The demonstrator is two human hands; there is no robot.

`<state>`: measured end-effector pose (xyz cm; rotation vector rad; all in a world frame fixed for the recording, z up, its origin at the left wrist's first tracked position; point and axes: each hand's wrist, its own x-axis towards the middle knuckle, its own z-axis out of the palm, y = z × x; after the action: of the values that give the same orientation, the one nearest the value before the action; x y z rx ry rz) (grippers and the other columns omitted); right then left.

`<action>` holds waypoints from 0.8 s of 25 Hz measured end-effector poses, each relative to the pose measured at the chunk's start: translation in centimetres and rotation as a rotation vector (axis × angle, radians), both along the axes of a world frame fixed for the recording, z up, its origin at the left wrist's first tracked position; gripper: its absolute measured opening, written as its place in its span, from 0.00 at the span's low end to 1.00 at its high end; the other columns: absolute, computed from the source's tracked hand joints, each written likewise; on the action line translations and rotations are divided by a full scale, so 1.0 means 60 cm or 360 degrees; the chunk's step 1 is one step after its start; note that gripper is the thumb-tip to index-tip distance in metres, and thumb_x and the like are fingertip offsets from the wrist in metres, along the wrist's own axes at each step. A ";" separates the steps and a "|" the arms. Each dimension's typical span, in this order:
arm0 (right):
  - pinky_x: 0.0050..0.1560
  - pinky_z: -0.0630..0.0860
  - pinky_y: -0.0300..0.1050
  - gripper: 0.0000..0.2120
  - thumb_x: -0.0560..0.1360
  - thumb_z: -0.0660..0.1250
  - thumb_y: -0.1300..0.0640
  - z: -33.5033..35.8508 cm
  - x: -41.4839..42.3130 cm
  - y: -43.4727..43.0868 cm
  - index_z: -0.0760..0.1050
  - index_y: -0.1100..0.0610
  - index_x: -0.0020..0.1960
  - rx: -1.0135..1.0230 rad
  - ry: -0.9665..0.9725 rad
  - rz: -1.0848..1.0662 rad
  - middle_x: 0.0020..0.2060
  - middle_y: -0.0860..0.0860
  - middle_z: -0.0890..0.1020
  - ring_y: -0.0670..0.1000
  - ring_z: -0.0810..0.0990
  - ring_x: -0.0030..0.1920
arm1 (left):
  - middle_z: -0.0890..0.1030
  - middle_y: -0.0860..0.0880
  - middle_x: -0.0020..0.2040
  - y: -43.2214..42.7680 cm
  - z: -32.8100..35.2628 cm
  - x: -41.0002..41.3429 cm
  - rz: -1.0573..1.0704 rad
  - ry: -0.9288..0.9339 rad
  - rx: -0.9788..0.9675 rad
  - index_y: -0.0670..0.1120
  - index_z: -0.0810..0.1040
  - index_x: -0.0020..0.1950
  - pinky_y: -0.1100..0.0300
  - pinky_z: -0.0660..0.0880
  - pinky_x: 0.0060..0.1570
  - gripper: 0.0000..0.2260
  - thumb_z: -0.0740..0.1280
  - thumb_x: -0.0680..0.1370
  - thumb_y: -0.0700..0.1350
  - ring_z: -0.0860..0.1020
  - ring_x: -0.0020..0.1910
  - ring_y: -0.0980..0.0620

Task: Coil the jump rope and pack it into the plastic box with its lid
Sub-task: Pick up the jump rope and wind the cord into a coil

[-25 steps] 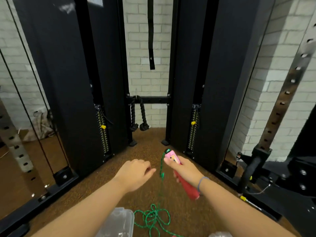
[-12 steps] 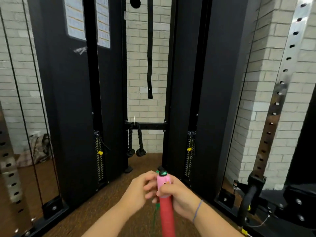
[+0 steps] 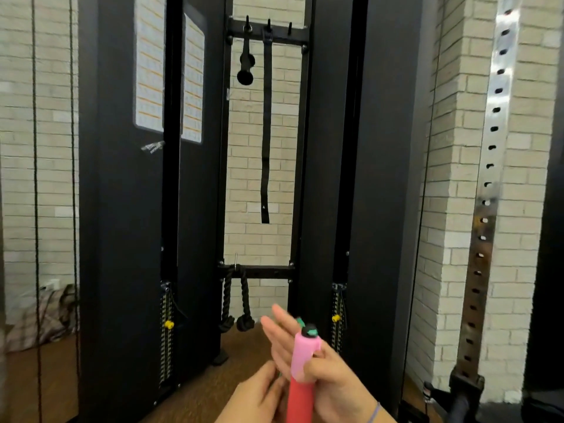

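The jump rope's handle (image 3: 300, 361), pink above a red grip with a black cap, stands upright at the bottom centre. My right hand (image 3: 332, 380) holds it between thumb and palm, with the fingers stretched out behind it. A short piece of green cord (image 3: 300, 322) shows at the cap. Low beside the grip, my left hand (image 3: 253, 398) has its fingers closed where a sliver of green cord shows. The plastic box, its lid and most of the cord are out of view.
A black cable machine stands straight ahead, with two columns (image 3: 122, 209) and weight stacks with yellow pins (image 3: 168, 324). A knotted black rope attachment (image 3: 241, 303) and a strap (image 3: 265, 148) hang between them. A perforated steel upright (image 3: 485, 209) stands right, before a brick wall.
The view has tilted upward, so the box and the loose green cord on the floor have dropped out of sight. The handle now stands upright, and my left hand has come in beside it.
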<state>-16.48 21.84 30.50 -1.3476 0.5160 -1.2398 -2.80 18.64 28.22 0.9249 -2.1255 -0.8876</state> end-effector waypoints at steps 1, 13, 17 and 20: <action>0.75 0.57 0.50 0.39 0.53 0.61 0.66 0.007 0.004 0.002 0.75 0.50 0.64 -0.0007 0.0044 -0.0051 0.68 0.52 0.75 0.49 0.70 0.70 | 0.78 0.66 0.40 0.003 0.004 0.004 -0.0006 -0.0005 0.0004 0.67 0.68 0.47 0.78 0.70 0.40 0.13 0.59 0.80 0.47 0.76 0.39 0.73; 0.32 0.69 0.28 0.33 0.68 0.65 0.72 0.030 0.040 0.014 0.69 0.52 0.69 -0.0230 0.1390 -0.0388 0.53 0.46 0.80 0.35 0.74 0.31 | 0.79 0.56 0.36 0.023 0.030 0.069 0.0064 -0.0282 -0.0381 0.55 0.78 0.44 0.70 0.67 0.31 0.08 0.62 0.76 0.43 0.74 0.30 0.63; 0.38 0.72 0.42 0.16 0.64 0.69 0.64 -0.002 0.039 0.009 0.78 0.49 0.49 -0.0107 0.1621 -0.0421 0.38 0.49 0.78 0.48 0.74 0.36 | 0.77 0.56 0.31 0.020 0.024 0.086 0.0116 -0.0421 -0.0451 0.48 0.79 0.39 0.72 0.67 0.28 0.04 0.68 0.72 0.47 0.74 0.29 0.63; 0.39 0.74 0.44 0.09 0.63 0.70 0.63 -0.033 0.034 0.010 0.75 0.53 0.41 0.0061 0.1612 -0.0401 0.37 0.51 0.78 0.50 0.76 0.37 | 0.77 0.59 0.28 0.014 0.013 0.088 0.0079 -0.0493 -0.0357 0.43 0.81 0.37 0.71 0.66 0.29 0.10 0.72 0.69 0.50 0.72 0.27 0.60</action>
<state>-14.45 22.41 28.53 -1.8690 1.4330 -0.6413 2.48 19.50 28.98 1.0450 -2.3909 -0.4913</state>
